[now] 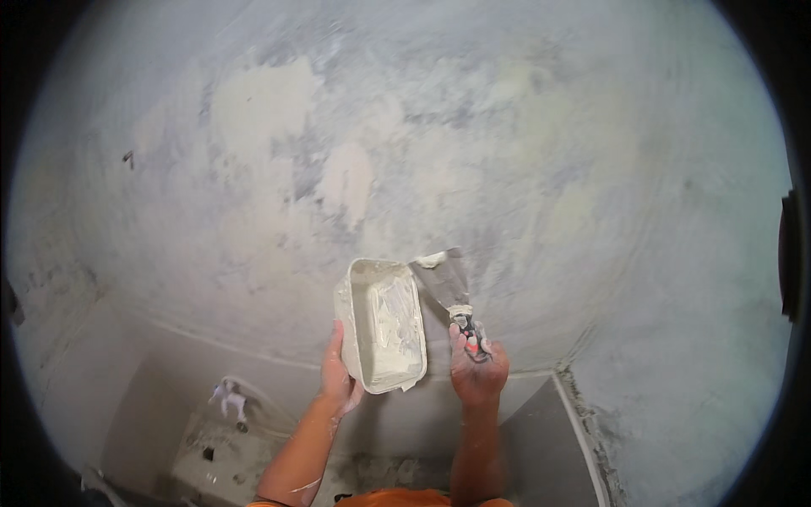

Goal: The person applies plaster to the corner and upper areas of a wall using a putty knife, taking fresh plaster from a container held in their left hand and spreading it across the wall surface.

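My left hand [338,378] grips a rectangular mud pan [345,325] by its lower left side, its open top facing me. Pale wet filler [390,325] coats the pan's inside and rim. In my right hand [480,372] is the dark and red handle of a putty knife [448,280], with my fingers wrapped round it. The knife's wide metal blade points up and left, close to the pan's upper right corner. A lump of filler lies along the blade's edge. Both hands and forearms carry pale smears.
Ahead stands a grey wall [498,182] with patches of cream filler. A small dark fitting [128,158] sticks out at its left. Below is a ledge [270,359]; a white and purple item [230,399] lies at lower left. A pale edge strip [583,444] runs down at lower right.
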A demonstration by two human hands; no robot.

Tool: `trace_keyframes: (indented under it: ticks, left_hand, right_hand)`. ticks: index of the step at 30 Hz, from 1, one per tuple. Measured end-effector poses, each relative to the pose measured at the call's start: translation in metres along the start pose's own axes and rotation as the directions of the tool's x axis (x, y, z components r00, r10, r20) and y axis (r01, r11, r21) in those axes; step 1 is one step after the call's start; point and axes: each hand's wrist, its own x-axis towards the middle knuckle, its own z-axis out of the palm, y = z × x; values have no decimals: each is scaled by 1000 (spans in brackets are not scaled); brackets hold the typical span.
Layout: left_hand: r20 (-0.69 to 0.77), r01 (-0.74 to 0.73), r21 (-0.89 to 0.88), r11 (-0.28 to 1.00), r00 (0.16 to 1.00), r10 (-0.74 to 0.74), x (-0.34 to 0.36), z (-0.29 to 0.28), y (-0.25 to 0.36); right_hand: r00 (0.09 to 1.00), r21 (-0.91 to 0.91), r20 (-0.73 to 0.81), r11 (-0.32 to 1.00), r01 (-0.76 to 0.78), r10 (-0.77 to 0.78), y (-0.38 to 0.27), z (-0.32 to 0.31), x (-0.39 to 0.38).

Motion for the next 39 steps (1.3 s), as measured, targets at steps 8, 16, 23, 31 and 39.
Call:
trace_keyframes:
  ticks: [8, 16, 23, 31, 39]
  left_hand:
    - [324, -16, 41, 999, 946, 2, 45, 111, 12]
    - [487, -102, 119, 988, 873, 32, 65, 167, 35]
    - [453, -286, 154, 946, 871, 189, 43, 166, 41]
    - [262, -442, 96, 892, 876, 406, 57, 144, 54]
    - [223, -541, 35, 840, 824, 521, 66, 126, 62]
  right_hand:
    - [884, -225, 440, 934, 277, -156, -54, 114, -17]
    - [683, -698, 588, 154, 699, -434, -104, 241, -5]
    - [216, -389, 918, -856, 340, -331, -119, 239, 42]
    - [253, -32, 967, -995, 94, -7, -70, 253, 104]
    - [375, -42, 927, -996, 76, -10, -42, 224, 139]
